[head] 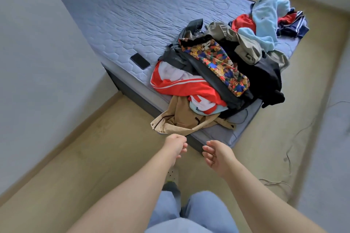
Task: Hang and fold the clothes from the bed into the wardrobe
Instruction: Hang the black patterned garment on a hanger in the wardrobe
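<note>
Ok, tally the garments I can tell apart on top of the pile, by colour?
Tan jacket: 1
Red-and-white track jacket: 1
Multicolour print garment: 1
Olive garment: 1
Light blue fleece: 1
Navy striped garment: 1
Total: at least 6; black pieces and red pieces too tangled to count.

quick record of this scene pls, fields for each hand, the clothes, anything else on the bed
left hand: fingers loosely curled, holding nothing, just below the tan jacket hem
right hand: relaxed, open, empty
clothes pile: heaped unfolded on the near corner of the bed
tan jacket: nearest garment, draped over the bed edge
phone: black, flat on the bed, left of the pile
</note>
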A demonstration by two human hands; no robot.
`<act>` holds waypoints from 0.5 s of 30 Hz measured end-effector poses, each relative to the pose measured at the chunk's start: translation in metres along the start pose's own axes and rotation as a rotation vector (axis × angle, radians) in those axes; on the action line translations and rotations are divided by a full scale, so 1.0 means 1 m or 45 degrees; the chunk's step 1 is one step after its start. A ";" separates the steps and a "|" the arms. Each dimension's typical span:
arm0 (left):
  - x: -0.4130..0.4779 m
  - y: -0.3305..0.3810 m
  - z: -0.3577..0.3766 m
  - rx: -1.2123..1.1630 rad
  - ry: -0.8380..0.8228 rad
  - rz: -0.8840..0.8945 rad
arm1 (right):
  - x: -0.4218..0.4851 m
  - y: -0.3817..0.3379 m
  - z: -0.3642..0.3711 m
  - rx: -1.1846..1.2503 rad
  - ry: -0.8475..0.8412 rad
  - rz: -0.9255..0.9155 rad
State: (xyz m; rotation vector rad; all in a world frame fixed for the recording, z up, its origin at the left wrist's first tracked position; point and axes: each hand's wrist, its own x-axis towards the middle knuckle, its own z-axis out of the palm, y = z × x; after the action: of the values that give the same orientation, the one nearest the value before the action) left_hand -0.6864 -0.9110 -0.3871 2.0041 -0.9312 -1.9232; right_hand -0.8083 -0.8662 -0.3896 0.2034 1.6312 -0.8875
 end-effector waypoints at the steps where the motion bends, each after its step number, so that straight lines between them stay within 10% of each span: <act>1: 0.006 0.012 0.001 0.025 -0.004 0.003 | 0.004 -0.010 0.003 -0.003 0.010 -0.005; 15: 0.109 0.151 0.076 -0.044 0.133 -0.035 | 0.112 -0.179 -0.015 -0.077 -0.038 0.054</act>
State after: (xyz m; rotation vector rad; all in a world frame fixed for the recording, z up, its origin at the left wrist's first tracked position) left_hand -0.8090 -1.0697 -0.4020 2.0857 -0.8436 -1.8152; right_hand -0.9541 -1.0176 -0.4128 0.1813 1.6184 -0.8041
